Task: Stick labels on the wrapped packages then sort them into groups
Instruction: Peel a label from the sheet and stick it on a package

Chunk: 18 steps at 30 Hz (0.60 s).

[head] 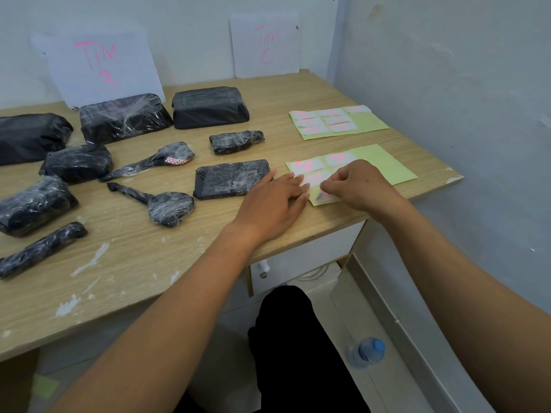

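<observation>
Pink marker on the left wall sheet (pixel 101 67) reads "TIM B"; the right wall sheet (pixel 265 44) reads "TIM C"; the small labels (pixel 322 120) carry pink writing too blurred to read.

One head-worn wide-angle view, forward and down, close over the desk (pixel 143 263).

Wrapped packages (pixel 125 117) cover the left and middle of the desk (pixel 134 263), two label sheets (pixel 387 165) lie at its right, one behind the other, paper signs (pixel 101 67) stand behind against the wall (pixel 193 40), a water bottle (pixel 366 351) on the floor (pixel 337 308)
</observation>
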### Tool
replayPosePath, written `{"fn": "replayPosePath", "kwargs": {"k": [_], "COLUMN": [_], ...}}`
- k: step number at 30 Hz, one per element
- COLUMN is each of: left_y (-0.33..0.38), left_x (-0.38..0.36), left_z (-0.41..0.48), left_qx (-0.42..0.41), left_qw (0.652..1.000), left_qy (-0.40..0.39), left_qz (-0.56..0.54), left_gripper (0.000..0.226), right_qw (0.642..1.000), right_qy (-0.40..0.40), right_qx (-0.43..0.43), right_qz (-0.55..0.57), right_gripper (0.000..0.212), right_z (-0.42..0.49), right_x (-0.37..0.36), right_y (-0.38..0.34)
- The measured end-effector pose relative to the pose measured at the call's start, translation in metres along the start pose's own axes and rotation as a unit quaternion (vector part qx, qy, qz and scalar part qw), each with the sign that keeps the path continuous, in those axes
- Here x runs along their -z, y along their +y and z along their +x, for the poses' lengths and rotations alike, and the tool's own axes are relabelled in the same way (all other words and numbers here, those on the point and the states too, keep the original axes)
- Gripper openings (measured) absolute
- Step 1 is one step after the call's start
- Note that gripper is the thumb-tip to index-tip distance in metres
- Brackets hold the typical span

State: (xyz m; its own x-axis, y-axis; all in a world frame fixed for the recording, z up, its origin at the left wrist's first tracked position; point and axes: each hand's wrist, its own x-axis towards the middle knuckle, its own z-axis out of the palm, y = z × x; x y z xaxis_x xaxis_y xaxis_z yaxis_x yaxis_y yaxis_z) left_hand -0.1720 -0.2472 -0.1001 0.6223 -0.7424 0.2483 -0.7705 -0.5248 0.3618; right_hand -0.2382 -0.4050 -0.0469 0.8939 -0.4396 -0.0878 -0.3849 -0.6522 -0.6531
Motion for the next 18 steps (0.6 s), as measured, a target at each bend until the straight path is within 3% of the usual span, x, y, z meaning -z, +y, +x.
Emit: {"fn": "replayPosePath", "kwargs": {"k": [3,11,18], "left_y": [0.004,0.023,0.019], "left_x": [0.000,-0.002,-0.002], "left_z": [0.002,0.008,0.010], "left_qx": [0.021,0.090,0.045], "left_qw": [1.000,0.990,0.999], "left_qy": [0.003,0.101,0.010], "left_qz": [-0.012,-0.030,0.019], "left_gripper": [0.042,0.031,0.042], "right_qw": [0.999,0.996,0.996], "right_qy": [0.003,0.014,0.034], "right_qx": [0.016,0.054,0.055], "right_qz": [0.030,0.064,0.056], "right_gripper": [0.029,0.021,0.016], "right_z": [-0.004,-0.012,-0.013], "right_x": [0.002,0.000,-0.005], "right_y": [0.009,0.021,0.022]}}
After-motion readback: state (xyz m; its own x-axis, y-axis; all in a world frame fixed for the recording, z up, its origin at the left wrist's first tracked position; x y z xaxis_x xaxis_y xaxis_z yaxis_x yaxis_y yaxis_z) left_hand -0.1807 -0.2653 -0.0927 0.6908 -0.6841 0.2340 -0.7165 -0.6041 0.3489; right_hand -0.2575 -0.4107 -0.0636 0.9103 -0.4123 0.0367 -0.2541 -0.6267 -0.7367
